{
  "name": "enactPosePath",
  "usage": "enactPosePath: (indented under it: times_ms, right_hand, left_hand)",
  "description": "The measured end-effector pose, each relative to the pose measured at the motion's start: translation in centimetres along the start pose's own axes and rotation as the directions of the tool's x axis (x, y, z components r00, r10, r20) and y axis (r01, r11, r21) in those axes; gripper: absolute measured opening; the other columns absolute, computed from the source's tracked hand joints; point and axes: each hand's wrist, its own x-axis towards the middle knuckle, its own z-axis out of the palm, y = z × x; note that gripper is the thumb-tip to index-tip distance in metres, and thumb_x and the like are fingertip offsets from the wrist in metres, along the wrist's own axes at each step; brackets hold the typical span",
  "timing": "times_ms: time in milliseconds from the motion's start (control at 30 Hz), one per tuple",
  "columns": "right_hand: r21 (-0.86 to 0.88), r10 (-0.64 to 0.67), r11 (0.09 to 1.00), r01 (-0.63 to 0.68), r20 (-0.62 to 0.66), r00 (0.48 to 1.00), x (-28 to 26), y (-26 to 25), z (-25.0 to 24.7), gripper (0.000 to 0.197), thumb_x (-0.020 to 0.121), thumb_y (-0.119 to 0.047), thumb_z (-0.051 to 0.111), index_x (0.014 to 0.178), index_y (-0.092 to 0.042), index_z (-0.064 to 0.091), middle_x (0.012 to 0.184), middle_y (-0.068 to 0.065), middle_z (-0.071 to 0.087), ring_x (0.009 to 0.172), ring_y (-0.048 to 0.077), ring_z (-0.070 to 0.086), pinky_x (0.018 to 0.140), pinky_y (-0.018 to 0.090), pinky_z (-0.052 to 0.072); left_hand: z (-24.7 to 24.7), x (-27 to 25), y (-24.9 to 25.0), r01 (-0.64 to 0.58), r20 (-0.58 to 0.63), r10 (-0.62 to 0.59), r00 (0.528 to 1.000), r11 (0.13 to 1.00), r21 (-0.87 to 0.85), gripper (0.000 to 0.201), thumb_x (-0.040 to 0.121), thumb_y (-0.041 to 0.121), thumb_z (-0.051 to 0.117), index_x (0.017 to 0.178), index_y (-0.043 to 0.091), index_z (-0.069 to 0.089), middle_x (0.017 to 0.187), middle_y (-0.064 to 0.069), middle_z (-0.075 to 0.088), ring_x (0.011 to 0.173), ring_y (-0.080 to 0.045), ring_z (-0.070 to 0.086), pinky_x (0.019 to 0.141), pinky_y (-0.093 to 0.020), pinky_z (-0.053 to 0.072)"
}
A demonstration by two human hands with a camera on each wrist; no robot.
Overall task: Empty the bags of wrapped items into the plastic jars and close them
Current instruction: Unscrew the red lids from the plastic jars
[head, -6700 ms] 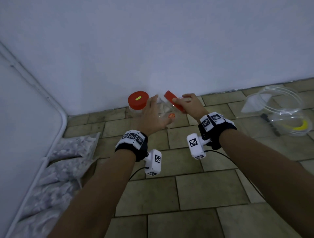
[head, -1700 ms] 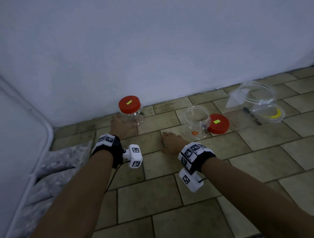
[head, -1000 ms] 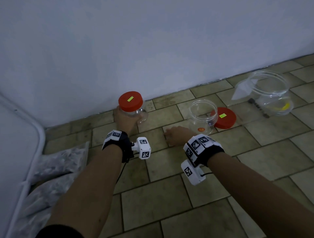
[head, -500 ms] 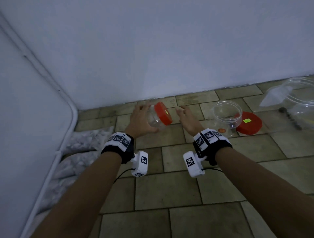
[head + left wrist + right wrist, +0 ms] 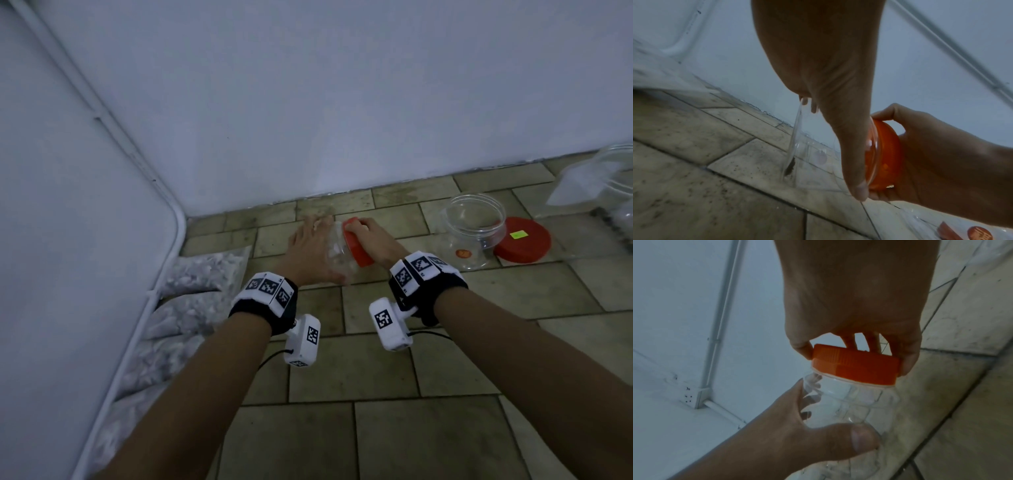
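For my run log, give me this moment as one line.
left hand: holds clear jar, tilted | right hand: grips its red lid | second jar: open, lid beside | bags: unopened

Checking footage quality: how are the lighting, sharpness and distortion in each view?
Head view: dim, bluish, wide-angle bend along the wall trim. Left wrist view: left hand looms large and soft. Right wrist view: lid fairly sharp, clear jar hard to outline.

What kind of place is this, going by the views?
Probably a bare indoor corner, work done on the floor, not a bench: worn tiled floor meeting a plain white wall, bags of wrapped items piled along the left side, an open jar standing on the tiles.
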Motion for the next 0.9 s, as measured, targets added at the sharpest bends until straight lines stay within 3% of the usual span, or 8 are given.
enactPosePath:
  times_ms: [100, 167, 267, 367, 467, 667, 800, 900]
  right_hand:
    - [-0.003, 0.044, 0.999, -0.044, -0.025, 0.999, -0.7, -0.5, 0.0, 0.072, 0.070, -0.065, 0.037, 0.124, -0.019, 0.049, 0.109, 0.007, 0.058, 0.094, 0.027, 0.060, 0.084, 0.044, 0.052]
    - [-0.013, 0.072, 0.997, -0.072, -0.011, 0.997, -0.5, -0.6, 0.0, 0.068, 0.074, -0.062, 0.033, 0.119, -0.014, 0.051, 0.107, 0.008, 0.060, 0.086, 0.023, 0.060, 0.073, 0.037, 0.050]
    - [-0.030, 0.066, 0.997, -0.068, -0.048, 0.997, -0.7, -0.8, -0.1, 0.045, 0.088, -0.052, 0.031, 0.102, -0.016, 0.055, 0.094, 0.004, 0.060, 0.072, 0.012, 0.054, 0.058, 0.027, 0.036]
    - [0.026, 0.071, 0.997, -0.068, -0.165, 0.984, -0.6, -0.5, 0.0, 0.040, 0.087, -0.050, 0.041, 0.098, -0.017, 0.061, 0.087, 0.001, 0.061, 0.078, 0.016, 0.057, 0.068, 0.029, 0.039]
    - [-0.009, 0.036, 0.999, -0.039, -0.222, 0.974, -0.6, -0.5, 0.7, 0.037, 0.085, -0.047, 0.046, 0.102, -0.018, 0.062, 0.092, -0.002, 0.059, 0.086, 0.019, 0.055, 0.075, 0.029, 0.039]
    - [0.027, 0.026, 0.999, -0.019, -0.261, 0.965, -0.6, 0.1, 0.5, 0.028, 0.084, -0.046, 0.048, 0.094, -0.023, 0.062, 0.090, -0.005, 0.061, 0.083, 0.016, 0.055, 0.072, 0.026, 0.037]
    - [0.042, 0.019, 0.999, -0.008, -0.266, 0.964, -0.5, 0.3, 0.2, 0.033, 0.085, -0.045, 0.049, 0.097, -0.020, 0.065, 0.092, -0.004, 0.063, 0.086, 0.018, 0.057, 0.073, 0.027, 0.038]
    - [0.068, 0.021, 0.998, -0.002, -0.288, 0.957, -0.5, 0.9, 0.1, 0.035, 0.084, -0.045, 0.048, 0.098, -0.019, 0.067, 0.095, -0.002, 0.066, 0.088, 0.019, 0.059, 0.077, 0.029, 0.043]
  left_hand:
    - [0.0, -0.2, 0.8, 0.029, 0.025, -0.030, 0.999, 0.998, 0.049, 0.120, 0.059, 0.054, 0.083, 0.150, 0.015, 0.015, 0.152, -0.009, 0.025, 0.139, -0.030, 0.027, 0.113, -0.047, 0.021]
    - [0.1, -0.3, 1.4, 0.033, 0.020, -0.034, 0.999, 0.999, 0.042, 0.115, 0.061, 0.055, 0.081, 0.149, 0.013, 0.019, 0.150, -0.008, 0.034, 0.136, -0.027, 0.033, 0.111, -0.043, 0.023]
    - [0.5, -0.2, 1.7, 0.039, 0.003, -0.039, 0.999, 0.999, -0.034, 0.112, 0.060, 0.056, 0.082, 0.146, 0.011, 0.026, 0.144, -0.009, 0.041, 0.129, -0.027, 0.041, 0.104, -0.040, 0.032]
    - [1.0, -0.3, 1.2, 0.052, -0.015, -0.055, 0.998, 0.987, -0.151, 0.111, 0.059, 0.052, 0.084, 0.145, 0.011, 0.028, 0.141, -0.010, 0.043, 0.126, -0.027, 0.044, 0.096, -0.035, 0.038]
    - [1.5, -0.5, 0.3, 0.069, -0.048, -0.079, 0.996, 0.980, -0.189, 0.116, 0.057, 0.056, 0.084, 0.147, 0.012, 0.026, 0.146, -0.008, 0.039, 0.130, -0.025, 0.040, 0.100, -0.035, 0.038]
    - [1.4, -0.1, 0.3, 0.056, -0.033, -0.063, 0.997, 0.985, -0.164, 0.116, 0.055, 0.056, 0.083, 0.146, 0.011, 0.027, 0.144, -0.009, 0.044, 0.127, -0.026, 0.045, 0.101, -0.041, 0.043]
    - [0.9, 0.1, 1.0, 0.035, -0.018, -0.038, 0.999, 0.987, -0.157, 0.105, 0.058, 0.045, 0.086, 0.142, 0.009, 0.035, 0.130, -0.007, 0.054, 0.114, -0.024, 0.053, 0.091, -0.034, 0.046]
    - [0.7, 0.3, 1.5, 0.019, 0.006, -0.018, 1.000, 0.991, -0.132, 0.105, 0.060, 0.043, 0.086, 0.143, 0.009, 0.033, 0.134, -0.008, 0.052, 0.118, -0.026, 0.051, 0.092, -0.032, 0.041]
